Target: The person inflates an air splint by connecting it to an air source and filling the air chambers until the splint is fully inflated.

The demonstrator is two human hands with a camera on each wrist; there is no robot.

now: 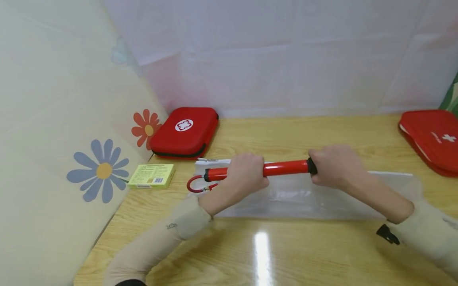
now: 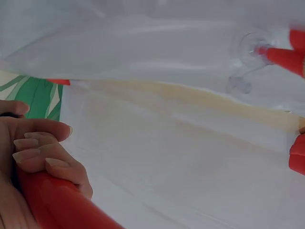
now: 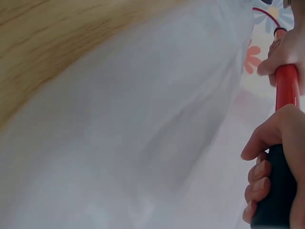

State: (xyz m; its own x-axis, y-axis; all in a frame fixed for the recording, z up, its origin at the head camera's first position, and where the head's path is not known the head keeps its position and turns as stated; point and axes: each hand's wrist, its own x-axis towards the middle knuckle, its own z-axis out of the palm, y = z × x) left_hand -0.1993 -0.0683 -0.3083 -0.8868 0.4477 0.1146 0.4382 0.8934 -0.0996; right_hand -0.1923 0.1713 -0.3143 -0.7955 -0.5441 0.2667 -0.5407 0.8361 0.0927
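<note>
A red hand pump (image 1: pixel 284 169) is held nearly level above the table in the head view. My left hand (image 1: pixel 247 172) grips its barrel near the hose end. My right hand (image 1: pixel 334 165) holds the black handle (image 3: pixel 274 191), which that hand mostly hides in the head view. From the pump's left end a thin red hose (image 1: pixel 193 184) loops back. Beneath the pump lies a clear plastic inflatable sleeve (image 1: pixel 304 202). In the left wrist view, a red nozzle (image 2: pixel 281 58) meets a clear valve (image 2: pixel 250 47) on the plastic; whether it is inserted I cannot tell.
At the back left sits a red case with a white emblem (image 1: pixel 184 131), and a yellow-green box (image 1: pixel 150 176) lies in front of it. A red pouch with a white cross (image 1: pixel 433 139) is at the right. By my right sleeve is a black clip (image 1: pixel 388 234).
</note>
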